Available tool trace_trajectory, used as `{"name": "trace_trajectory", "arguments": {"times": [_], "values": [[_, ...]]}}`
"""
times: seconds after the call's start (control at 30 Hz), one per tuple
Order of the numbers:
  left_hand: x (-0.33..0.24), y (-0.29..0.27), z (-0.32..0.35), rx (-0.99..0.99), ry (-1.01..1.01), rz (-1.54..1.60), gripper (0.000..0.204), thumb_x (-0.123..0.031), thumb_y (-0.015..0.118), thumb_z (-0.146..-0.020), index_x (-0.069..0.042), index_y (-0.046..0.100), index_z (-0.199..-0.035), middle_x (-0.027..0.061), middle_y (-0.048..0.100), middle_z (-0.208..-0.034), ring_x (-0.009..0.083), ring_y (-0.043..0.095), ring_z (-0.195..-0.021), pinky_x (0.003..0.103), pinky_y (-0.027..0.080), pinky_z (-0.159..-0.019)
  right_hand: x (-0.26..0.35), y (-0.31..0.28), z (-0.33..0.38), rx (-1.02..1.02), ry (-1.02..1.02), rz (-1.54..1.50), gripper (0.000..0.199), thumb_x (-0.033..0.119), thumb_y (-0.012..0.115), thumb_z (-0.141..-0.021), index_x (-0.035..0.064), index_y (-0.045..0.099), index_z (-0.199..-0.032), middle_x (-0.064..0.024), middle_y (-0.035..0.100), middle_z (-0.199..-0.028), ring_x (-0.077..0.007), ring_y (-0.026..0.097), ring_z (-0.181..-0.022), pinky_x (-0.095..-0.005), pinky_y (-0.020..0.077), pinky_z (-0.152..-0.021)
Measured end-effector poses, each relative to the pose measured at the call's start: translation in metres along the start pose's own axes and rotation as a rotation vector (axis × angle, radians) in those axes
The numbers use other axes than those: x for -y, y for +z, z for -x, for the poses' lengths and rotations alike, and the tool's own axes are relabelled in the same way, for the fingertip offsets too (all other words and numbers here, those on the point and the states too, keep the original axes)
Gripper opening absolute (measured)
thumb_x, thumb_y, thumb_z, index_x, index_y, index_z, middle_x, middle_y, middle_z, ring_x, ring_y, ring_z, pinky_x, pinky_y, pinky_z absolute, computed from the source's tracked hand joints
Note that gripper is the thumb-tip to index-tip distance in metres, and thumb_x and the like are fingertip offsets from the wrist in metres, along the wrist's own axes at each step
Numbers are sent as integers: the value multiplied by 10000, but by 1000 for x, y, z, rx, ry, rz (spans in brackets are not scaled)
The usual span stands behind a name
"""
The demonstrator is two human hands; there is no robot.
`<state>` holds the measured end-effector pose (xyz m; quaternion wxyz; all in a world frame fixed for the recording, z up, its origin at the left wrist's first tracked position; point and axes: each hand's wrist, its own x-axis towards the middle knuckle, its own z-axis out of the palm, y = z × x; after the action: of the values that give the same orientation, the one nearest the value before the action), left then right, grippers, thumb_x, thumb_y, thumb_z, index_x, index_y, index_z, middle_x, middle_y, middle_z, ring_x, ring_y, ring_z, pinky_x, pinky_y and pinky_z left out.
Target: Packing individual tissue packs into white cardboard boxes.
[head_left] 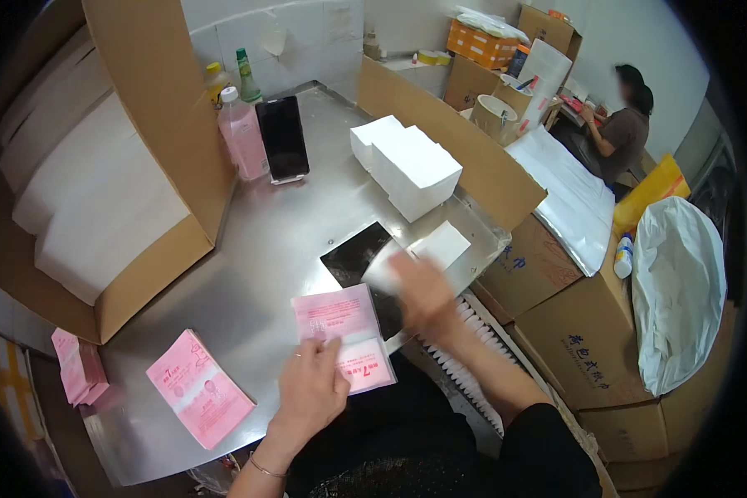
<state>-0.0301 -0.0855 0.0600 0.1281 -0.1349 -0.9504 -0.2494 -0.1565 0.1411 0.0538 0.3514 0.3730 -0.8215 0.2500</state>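
Note:
Near the table's front edge lies a pink printed plastic pouch (334,311), with a white band across its middle. My left hand (311,388) is on its lower left part, fingers bent and closed on it. Motion blurs my right hand (426,292), just right of the pouch. A smeared white stack of folded tissues (380,270) appears in its fingers, over a dark rectangular opening (353,253) in the tabletop. Just beyond that hand lies another small white tissue stack (446,243). A pile of flat pink pouches (199,388) rests to the left.
An open carton of white stacks (153,124) stands at left, beside more pink packets (80,369). Farther back are a phone on a stand (282,137), bottles (242,137) and white tissue blocks (407,162). Cartons (568,349) line the right; a person (618,133) sits beyond.

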Motion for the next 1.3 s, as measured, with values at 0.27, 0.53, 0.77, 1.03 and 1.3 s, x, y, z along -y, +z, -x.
{"name": "trace_trajectory", "arguments": {"times": [0.27, 0.53, 0.77, 1.03, 1.3], "values": [[-13, -10, -9, -79, -83, 107, 782, -154, 767, -705, -49, 486, -1426, 180, 519, -993, 341, 540, -882, 430, 450, -768, 69, 67, -19, 597, -133, 111, 297, 137, 604, -816, -1, 644, -1075, -151, 621, -878, -327, 619, -822, -745, 270, -1056], [3, -52, 45, 255, -19, 173, 629, -116, 728, -795, -108, 537, -1394, 148, 555, -1004, 320, 562, -919, 426, 440, -805, -14, 67, -6, 642, 484, 4, 145, 125, 567, -865, 42, 684, -889, -212, 685, -845, -380, 682, -838, -502, 535, -782], [46, -59, 82, -61, -496, -635, 612, -375, 655, -866, -170, 521, -1428, 185, 335, -1557, 438, 230, -1449, 696, 156, -1107, -6, -8, -9, 68, 269, 506, 206, 111, 646, -818, 46, 635, -1012, -163, 622, -992, -334, 590, -1019, -466, 461, -813], [72, -83, 67, -36, -555, -341, 696, -321, 678, -868, -138, 434, -1494, 189, 278, -1594, 445, 231, -1453, 570, 157, -1178, -67, -27, 8, -27, 865, -199, 84, 51, 665, -843, 24, 709, -910, -122, 628, -1016, -247, 576, -999, -344, 473, -787], [99, -107, 81, -86, -606, -116, 335, -72, 708, -829, -53, 574, -1135, 127, 558, -1009, 318, 500, -1002, 457, 329, -968, -103, -19, -93, -167, 203, 561, 207, 95, 692, -802, 106, 761, -997, -85, 612, -1022, -263, 540, -1051, -409, 428, -841]]}}
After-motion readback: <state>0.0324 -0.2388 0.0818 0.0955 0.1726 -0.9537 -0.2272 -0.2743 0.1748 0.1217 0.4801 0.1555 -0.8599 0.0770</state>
